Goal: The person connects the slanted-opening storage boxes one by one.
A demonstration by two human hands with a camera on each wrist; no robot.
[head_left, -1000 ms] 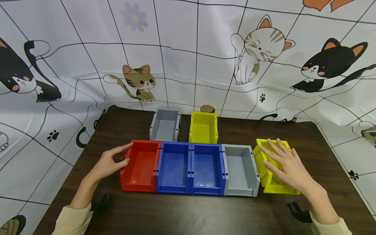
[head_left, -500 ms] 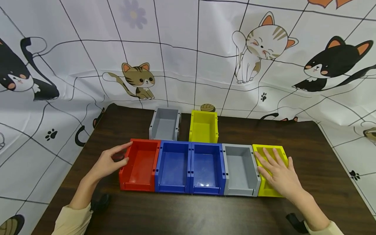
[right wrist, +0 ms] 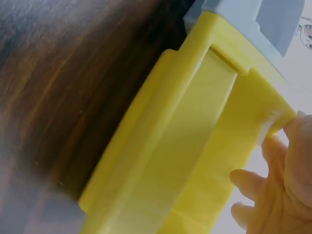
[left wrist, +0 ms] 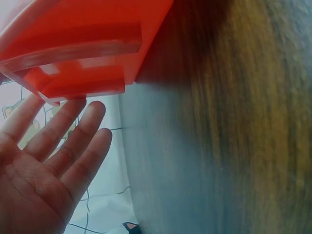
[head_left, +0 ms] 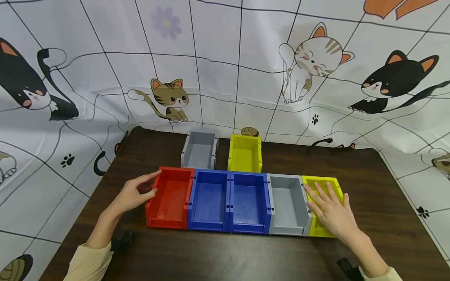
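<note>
In the head view, a red bin (head_left: 170,199), two blue bins (head_left: 211,199) and a grey bin (head_left: 288,203) stand side by side. A yellow bin (head_left: 318,228) adjoins the grey one at the row's right end. My left hand (head_left: 131,197) touches the red bin's left side with thumb and fingers apart; its fingers (left wrist: 80,141) look extended in the left wrist view. Spread over the yellow bin, my right hand (head_left: 334,214) has mostly straight fingers. In the right wrist view, its thumb touches the yellow bin's wall (right wrist: 268,100), while other fingertips hang beside the opening.
Behind the row stand another grey bin (head_left: 199,150) and another yellow bin (head_left: 245,154), with a gap between them. All rest on a dark wooden table (head_left: 218,257). A white cloth (head_left: 218,86) printed with cats hangs behind the table.
My right hand has moved left with the yellow bin, which was tilted and apart from the grey bin and now sits squared against it. The left hand stays at the red bin.
</note>
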